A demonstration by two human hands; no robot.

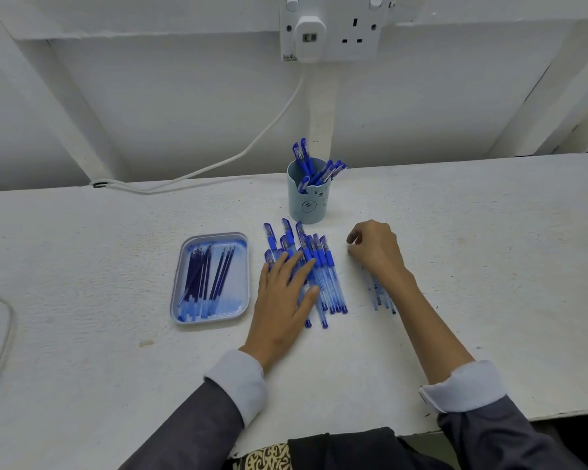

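Several blue pens (323, 266) lie side by side on the white table (489, 249). My left hand (284, 298) lies flat on the left part of this row, fingers straight and spread. My right hand (375, 251) hovers or rests to the right of the row, fingers loosely curled, nothing seen in them. Under its wrist lie a few clear pen barrels (381, 298), partly hidden. A light blue cup (307, 198) behind the row holds several capped blue pens (314, 167). A light blue tray (241, 266) at the left holds several ink refills (206, 279).
A white cable (238, 154) runs from a wall socket (330, 28) down to the table's back left. The table's front edge crosses at the lower right. A cord loop (6, 320) lies at the far left.
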